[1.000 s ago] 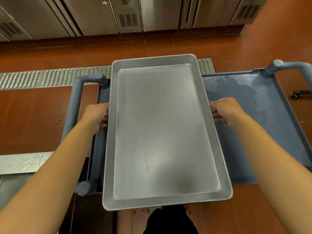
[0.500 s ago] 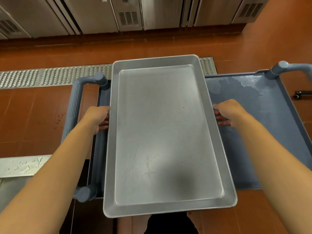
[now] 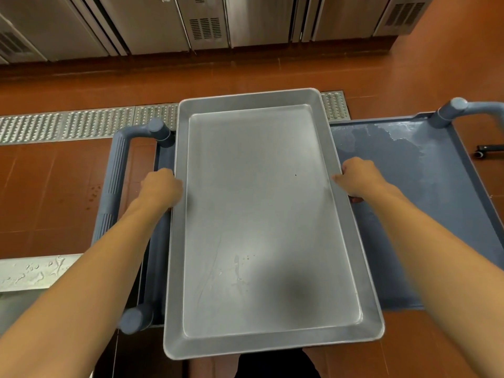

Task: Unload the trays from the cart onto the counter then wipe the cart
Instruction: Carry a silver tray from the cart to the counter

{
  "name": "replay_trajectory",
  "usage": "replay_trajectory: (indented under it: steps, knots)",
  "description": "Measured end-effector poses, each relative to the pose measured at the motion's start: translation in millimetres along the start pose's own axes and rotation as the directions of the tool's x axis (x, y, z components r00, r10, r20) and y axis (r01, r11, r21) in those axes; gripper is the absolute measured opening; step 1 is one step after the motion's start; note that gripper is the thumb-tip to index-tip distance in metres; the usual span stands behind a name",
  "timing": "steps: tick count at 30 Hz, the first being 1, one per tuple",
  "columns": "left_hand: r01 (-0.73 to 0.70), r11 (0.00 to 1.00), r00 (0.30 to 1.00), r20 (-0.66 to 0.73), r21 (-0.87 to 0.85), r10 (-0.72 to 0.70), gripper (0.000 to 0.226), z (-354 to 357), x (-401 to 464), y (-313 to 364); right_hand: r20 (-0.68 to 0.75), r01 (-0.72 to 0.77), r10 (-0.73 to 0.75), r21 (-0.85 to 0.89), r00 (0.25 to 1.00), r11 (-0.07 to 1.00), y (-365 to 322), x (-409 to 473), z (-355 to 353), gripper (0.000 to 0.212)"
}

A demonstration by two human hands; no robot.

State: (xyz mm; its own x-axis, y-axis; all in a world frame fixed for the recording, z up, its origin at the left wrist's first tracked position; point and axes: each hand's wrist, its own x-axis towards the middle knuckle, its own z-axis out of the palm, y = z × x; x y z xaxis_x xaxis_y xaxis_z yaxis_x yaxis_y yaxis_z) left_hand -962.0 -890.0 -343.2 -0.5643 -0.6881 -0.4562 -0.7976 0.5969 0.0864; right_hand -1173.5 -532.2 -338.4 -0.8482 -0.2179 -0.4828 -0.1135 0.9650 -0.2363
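A person is holding a metal tray (image 3: pixel 261 214) over the left end of a blue cart (image 3: pixel 425 214). The left hand (image 3: pixel 161 188) is gripping the tray's long rim at 9 o'clock and the right hand (image 3: pixel 356 180) is gripping the opposite long rim at 3 o'clock; the fingers of both are curling under the rim, mostly hidden. The tray's long axis is running from 12 to 6 o'clock, away from the body, with its near short edge overhanging the cart's front edge toward the person. Both hands are lying just beyond the tray's middle, equally near it. A strip of wet steel table (image 3: pixel 35 271) is showing at 8 o'clock, beyond the cart handle (image 3: pixel 114 186). The coming move is likely turning on swinging the tray leftward toward that surface. Water is pooling on the cart's bare deck at 2 o'clock, so wiping is not yet done.
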Motion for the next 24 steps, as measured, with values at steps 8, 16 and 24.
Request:
replay_trajectory:
  steps: [8,16,24]
  knots:
    - [-0.054,0.984,0.997,-0.062,-0.17,0.044,0.022,1.8,-5.9,-5.5,0.003,-0.028,0.028,0.113,1.0,0.993,2.1,-1.5,2.1,0.015]
    - [-0.046,0.877,0.997,-0.074,-0.478,0.011,0.012,-17.1,-18.9,-7.4,-0.019,-0.01,0.016,0.31,1.0,0.951,8.5,-13.9,-26.3,0.02]
    - [-0.121,0.828,0.992,-0.091,-0.547,0.085,0.027,-69.8,-40.6,1.2,0.043,-0.043,0.027,0.446,0.999,0.894,5.0,-48.7,-71.5,0.018]
